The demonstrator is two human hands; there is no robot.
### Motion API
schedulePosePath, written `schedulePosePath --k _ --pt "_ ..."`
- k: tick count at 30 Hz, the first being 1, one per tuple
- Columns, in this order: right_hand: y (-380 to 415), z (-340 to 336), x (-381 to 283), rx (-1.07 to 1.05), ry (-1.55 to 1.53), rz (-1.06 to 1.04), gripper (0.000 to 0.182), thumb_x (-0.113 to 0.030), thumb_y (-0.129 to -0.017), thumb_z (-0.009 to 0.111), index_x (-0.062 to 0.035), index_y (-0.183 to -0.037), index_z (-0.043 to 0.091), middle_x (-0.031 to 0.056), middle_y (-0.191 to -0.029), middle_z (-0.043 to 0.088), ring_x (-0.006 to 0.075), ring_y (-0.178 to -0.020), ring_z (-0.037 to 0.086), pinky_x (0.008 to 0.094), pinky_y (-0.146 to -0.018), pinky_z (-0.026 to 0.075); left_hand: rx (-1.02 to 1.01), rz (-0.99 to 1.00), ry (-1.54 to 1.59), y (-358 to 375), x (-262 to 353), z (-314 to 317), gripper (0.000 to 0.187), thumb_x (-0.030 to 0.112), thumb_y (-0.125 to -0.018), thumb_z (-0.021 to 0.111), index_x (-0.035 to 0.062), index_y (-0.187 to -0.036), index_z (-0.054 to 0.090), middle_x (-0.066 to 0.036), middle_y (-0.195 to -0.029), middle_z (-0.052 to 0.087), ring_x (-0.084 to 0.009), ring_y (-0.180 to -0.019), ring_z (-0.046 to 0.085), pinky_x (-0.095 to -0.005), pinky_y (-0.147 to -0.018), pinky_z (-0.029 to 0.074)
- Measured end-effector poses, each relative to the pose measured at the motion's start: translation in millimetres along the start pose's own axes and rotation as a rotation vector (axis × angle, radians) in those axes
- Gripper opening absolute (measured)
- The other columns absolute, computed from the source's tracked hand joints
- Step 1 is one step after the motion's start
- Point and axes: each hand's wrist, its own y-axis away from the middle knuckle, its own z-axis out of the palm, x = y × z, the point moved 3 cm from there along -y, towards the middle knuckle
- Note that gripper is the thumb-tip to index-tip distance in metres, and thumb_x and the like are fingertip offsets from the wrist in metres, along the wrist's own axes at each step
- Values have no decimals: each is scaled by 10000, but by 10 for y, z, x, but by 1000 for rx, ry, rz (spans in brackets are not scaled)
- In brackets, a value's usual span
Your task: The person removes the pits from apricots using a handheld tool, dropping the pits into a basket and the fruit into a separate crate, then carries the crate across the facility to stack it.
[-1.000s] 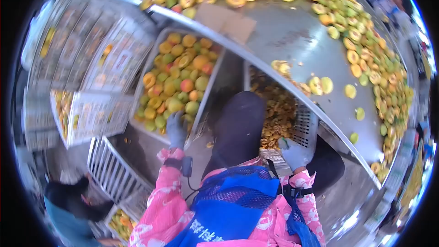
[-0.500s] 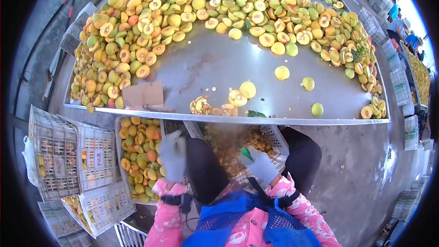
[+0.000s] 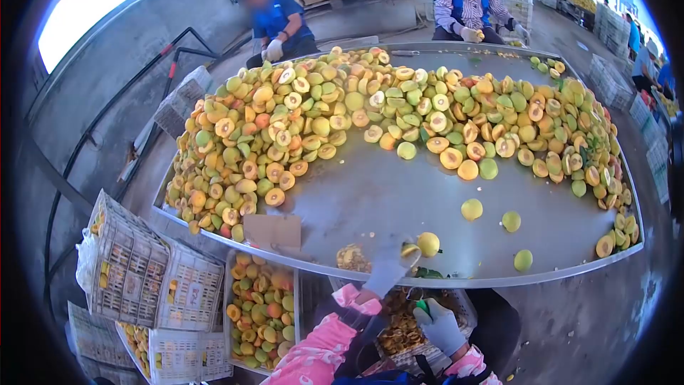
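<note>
My left hand (image 3: 387, 271), in a pale glove, reaches over the near edge of the metal table, its fingers smeared by motion. Right at its fingertips is a halved yellow fruit (image 3: 410, 253), peach- or apricot-like; whether I grip it I cannot tell. A whole-looking yellow piece (image 3: 427, 244) lies just beyond. My right hand (image 3: 442, 328), also gloved, is closed around a small tool with a green handle (image 3: 423, 306), held over a white crate (image 3: 467, 308) of brownish fruit scraps and pits. Beside my left hand is a small heap of pale bits (image 3: 353, 258).
A large pile of halved fruit (image 3: 313, 125) curves along the table (image 3: 385, 185). Cardboard (image 3: 272, 231) lies at its near edge. A crate of fruit (image 3: 262, 310) and stacked white crates (image 3: 135, 264) stand left. Two people (image 3: 281, 25) sit across the table.
My left hand has moved from beside my knee, over the fruit crate, up to the halved fruit on the table. The right hand still holds the green-handled tool. The view has tilted upward.
</note>
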Motion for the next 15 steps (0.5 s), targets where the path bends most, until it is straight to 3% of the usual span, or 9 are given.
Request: schedulePosePath --k 2,3,5,7,9,10,12,14,15 --pt "-42 -1 -133 -12 -58 -1 143 -178 -883 587 -38 -906 568 169 -717 603 342 -637 607 393 -570 464 139 -183 180 51 111 -259 287 223 -796 692 34 -1000 618 -119 -870 652 -228 -784 633 -347 -731 505" --pt "-64 0 -206 -36 -112 -11 138 -169 -885 581 -34 -913 569 168 -720 602 335 -632 607 387 -569 463 135 -175 185 93 147 -306 287 223 -796 692 34 -1000 618 -119 -870 652 -228 -784 633 -347 -731 505" --pt "-114 16 -303 -67 -193 32 138 -159 -886 575 -28 -928 573 168 -713 603 337 -629 605 387 -567 463 153 -449 808 238 118 -338 236 192 -840 658 8 -984 625 -63 -853 638 -152 -773 605 -289 -722 501" --pt "-152 67 -364 -106 -270 90 139 -148 -888 568 -21 -944 576 167 -707 605 339 -626 602 387 -565 462 119 -498 912 379 183 -384 223 175 -855 638 -1 -990 616 -52 -860 629 -143 -786 599 -284 -718 499" --pt "-171 160 -438 -85 -352 -39 170 -189 -964 484 -52 -908 568 -3 -605 509 73 -478 444 245 -445 359 68 -575 1018 559 304 -454 210 159 -870 617 -10 -996 608 -41 -866 620 -135 -800 592 -279 -713 497" --pt "-170 168 -516 -39 -264 -179 180 -198 -969 477 -56 -904 568 -12 -599 497 68 -477 435 238 -443 348 71 -492 1100 552 431 -553 198 146 -876 604 -9 -1000 598 -52 -888 621 -138 -817 594 -278 -718 498" --pt "-57 180 -623 -39 -207 -143 123 -138 -905 514 -33 -923 575 73 -706 527 194 -575 499 315 -497 402 92 -371 1245 642 540 -577 228 166 -920 534 3 -1076 562 -74 -962 610 -153 -869 594 -279 -746 506" --pt "17 130 -748 -56 -232 53 127 -69 -837 558 -6 -945 584 167 -819 568 326 -673 572 399 -554 467 87 -340 1328 681 597 -529 272 198 -957 478 13 -1149 537 -86 -1014 599 -164 -904 591 -280 -771 511" --pt "61 89 -842 -51 -267 75 118 -70 -833 564 -12 -934 583 164 -820 571 334 -674 577 400 -564 473 136 -234 1051 691 672 -600 308 247 -960 474 11 -1150 521 -98 -1008 599 -172 -891 598 -282 -750 524"
